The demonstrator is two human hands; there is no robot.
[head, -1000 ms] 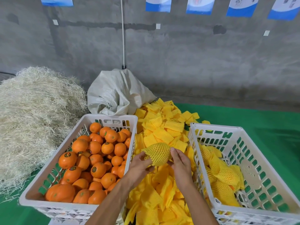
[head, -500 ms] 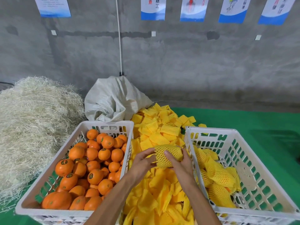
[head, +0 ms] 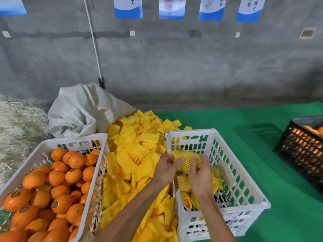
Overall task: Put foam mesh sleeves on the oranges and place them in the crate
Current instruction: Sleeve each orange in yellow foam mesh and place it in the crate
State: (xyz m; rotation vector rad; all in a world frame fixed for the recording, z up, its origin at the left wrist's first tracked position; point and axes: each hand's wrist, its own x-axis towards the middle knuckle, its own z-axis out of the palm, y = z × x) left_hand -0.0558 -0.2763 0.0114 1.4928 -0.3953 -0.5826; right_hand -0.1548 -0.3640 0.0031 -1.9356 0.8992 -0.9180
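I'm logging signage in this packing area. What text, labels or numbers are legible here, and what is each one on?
"工": first wall poster; the red characters above it are cut off.
Other wall posters: blurred characters, unreadable.
Left crate and right crate: moulded lettering, illegible.
Orange stickers: too small to read.

Grey concrete wall (head: 192,67) (blue-white posters (head: 128,7)), green floor mat (head: 262,123)

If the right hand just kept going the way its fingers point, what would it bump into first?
The right hand already holds the orange in its yellow foam mesh sleeve, fingers pointing forward. Past it, probably the far wall of the white plastic crate, though depth is hard to judge.
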